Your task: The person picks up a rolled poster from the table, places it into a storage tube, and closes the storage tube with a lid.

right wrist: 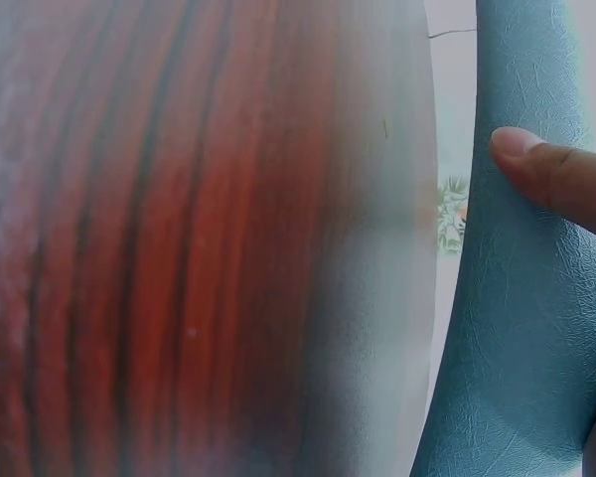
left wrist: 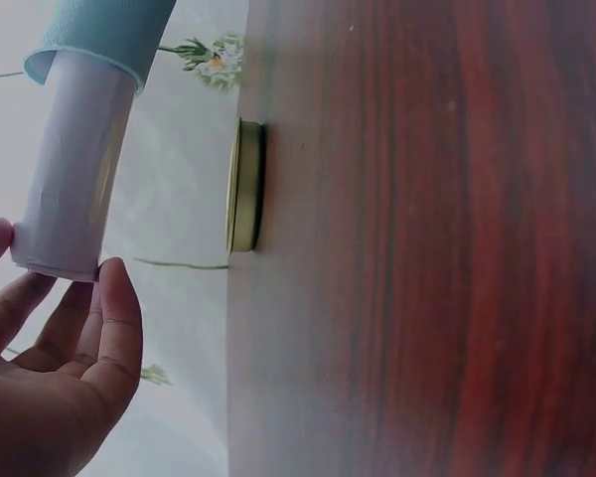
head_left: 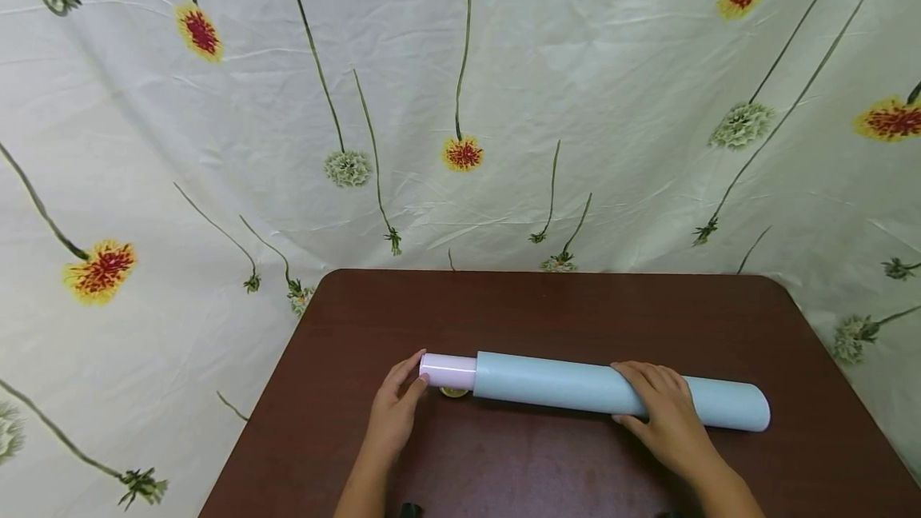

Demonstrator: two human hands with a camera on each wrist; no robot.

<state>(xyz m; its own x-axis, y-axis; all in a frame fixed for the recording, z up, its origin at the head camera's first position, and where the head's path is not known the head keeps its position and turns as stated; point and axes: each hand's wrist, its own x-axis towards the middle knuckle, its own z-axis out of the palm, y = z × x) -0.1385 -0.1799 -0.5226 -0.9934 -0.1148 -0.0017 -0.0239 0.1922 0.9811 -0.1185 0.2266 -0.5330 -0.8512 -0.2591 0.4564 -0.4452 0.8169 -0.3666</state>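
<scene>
A long light-blue tube (head_left: 554, 380) lies across my view, held above the table. From its left end sticks out a narrower lilac tube (head_left: 449, 372), pale and smooth in the left wrist view. My left hand (head_left: 392, 410) pinches the outer end of the lilac tube between thumb and fingertips. Toward the other end, my right hand (head_left: 665, 418) grips the blue tube, thumb on the near side and fingers over the top. In the right wrist view the thumb presses on the blue tube's creased surface (right wrist: 536, 328).
A flat gold lid (left wrist: 246, 187) sits on the dark brown wooden table (head_left: 532, 470), partly hidden under the lilac tube in the head view. Behind the table hangs a white cloth (head_left: 633, 102) printed with flowers. Small dark objects show at the bottom edge.
</scene>
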